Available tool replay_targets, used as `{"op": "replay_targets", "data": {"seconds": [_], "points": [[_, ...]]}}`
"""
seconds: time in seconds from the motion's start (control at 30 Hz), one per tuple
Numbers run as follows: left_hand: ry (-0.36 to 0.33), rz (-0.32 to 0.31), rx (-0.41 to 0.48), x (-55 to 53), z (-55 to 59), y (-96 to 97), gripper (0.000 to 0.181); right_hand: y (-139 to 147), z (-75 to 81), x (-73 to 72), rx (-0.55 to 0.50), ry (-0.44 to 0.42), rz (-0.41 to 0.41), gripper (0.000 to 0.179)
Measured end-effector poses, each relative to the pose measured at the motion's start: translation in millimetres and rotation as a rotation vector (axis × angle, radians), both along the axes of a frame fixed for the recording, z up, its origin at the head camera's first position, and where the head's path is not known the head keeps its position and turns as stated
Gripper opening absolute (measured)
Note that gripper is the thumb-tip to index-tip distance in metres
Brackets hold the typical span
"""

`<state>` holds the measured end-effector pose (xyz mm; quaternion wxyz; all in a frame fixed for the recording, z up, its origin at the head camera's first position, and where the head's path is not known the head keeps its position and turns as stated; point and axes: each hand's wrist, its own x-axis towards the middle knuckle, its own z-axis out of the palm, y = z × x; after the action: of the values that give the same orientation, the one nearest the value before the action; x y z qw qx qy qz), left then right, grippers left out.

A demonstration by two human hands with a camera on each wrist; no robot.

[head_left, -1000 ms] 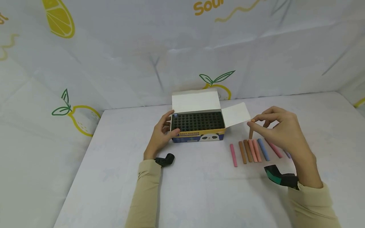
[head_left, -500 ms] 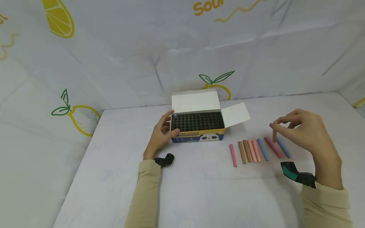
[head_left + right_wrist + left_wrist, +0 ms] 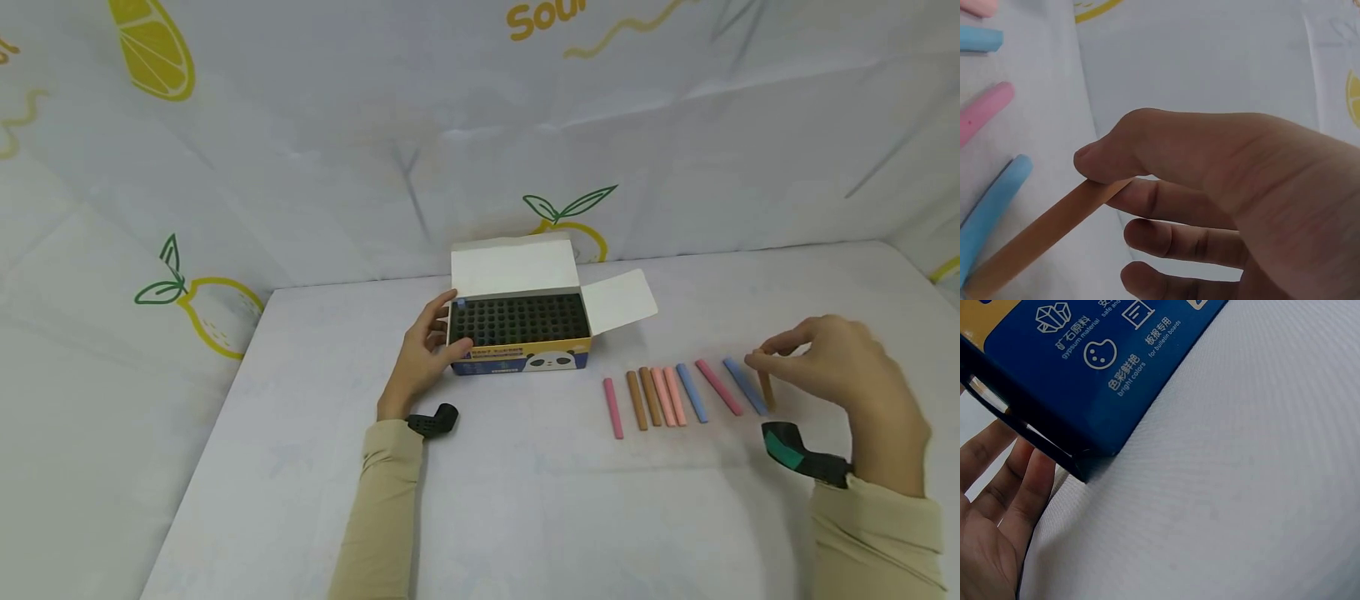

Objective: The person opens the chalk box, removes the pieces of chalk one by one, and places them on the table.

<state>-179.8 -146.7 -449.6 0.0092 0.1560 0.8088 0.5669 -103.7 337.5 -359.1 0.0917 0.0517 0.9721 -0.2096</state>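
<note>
At the right end of a row of chalk sticks, my right hand pinches a brown chalk stick between thumb and fingers. Its lower end slants down near the table, just beside a blue chalk stick. In the right wrist view the brown stick comes out from under the thumb, while the other fingers are loosely bent. My left hand grips the left end of an open chalk box, thumb at the front corner. A black tray of holes fills the box, with one blue chalk end at its back left.
Several chalk sticks lie side by side: a pink one at the left, then brown, salmon, blue and pink. The box's white side flap sticks out rightward. A white cloth covers the table.
My right hand has carried the brown chalk rightward past the row and lowered it beside the last blue stick, which has come into full view. The left hand and box have stayed put.
</note>
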Motion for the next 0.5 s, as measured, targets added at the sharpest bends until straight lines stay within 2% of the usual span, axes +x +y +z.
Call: {"op": "replay_targets", "data": {"seconds": [0.13, 0.5], "points": [[0.008, -0.002, 0.002, -0.5, -0.4, 0.1, 0.079, 1.8, -3.7, 0.0, -0.008, -0.049, -0.008, 0.062], [0.006, 0.002, -0.001, -1.2, -1.8, -0.3, 0.075, 4.9, -21.0, -2.6, -0.031, -0.026, -0.056, 0.062]]}}
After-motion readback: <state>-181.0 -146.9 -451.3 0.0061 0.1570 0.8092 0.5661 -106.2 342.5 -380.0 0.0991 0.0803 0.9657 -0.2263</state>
